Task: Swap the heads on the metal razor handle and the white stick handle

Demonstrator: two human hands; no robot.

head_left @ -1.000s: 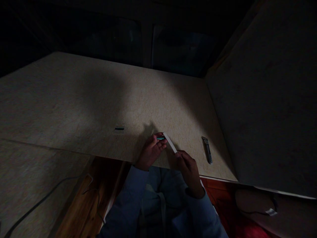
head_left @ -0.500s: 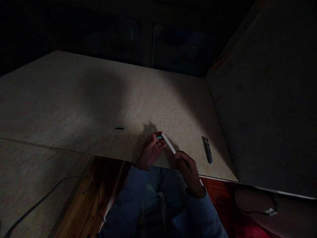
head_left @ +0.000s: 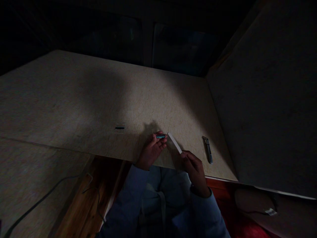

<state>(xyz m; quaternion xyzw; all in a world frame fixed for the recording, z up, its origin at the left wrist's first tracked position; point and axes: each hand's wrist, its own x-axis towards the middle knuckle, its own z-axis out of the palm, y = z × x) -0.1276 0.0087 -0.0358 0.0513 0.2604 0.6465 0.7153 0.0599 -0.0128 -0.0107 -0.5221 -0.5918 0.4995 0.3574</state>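
Note:
My left hand (head_left: 153, 149) is over the front of the table, its fingers closed on a small teal-and-dark strip (head_left: 160, 136) whose kind I cannot make out. The strip points right. My right hand (head_left: 194, 167) grips the lower end of a slim white stick (head_left: 174, 142) with a rounded tip, shaped like a nail file. The stick slants up and left, its tip just right of the teal strip with a small gap between them.
A small dark strip (head_left: 120, 128) lies on the pale table (head_left: 153, 96) to the left. A narrow dark-grey metal tool (head_left: 208, 150) lies to the right. A wall panel (head_left: 267, 109) borders the right side. A dark cable (head_left: 44, 196) runs across the lower left.
My right hand has drawn the white stick right, away from the strip. More of the teal strip shows now. My left hand has stayed almost still.

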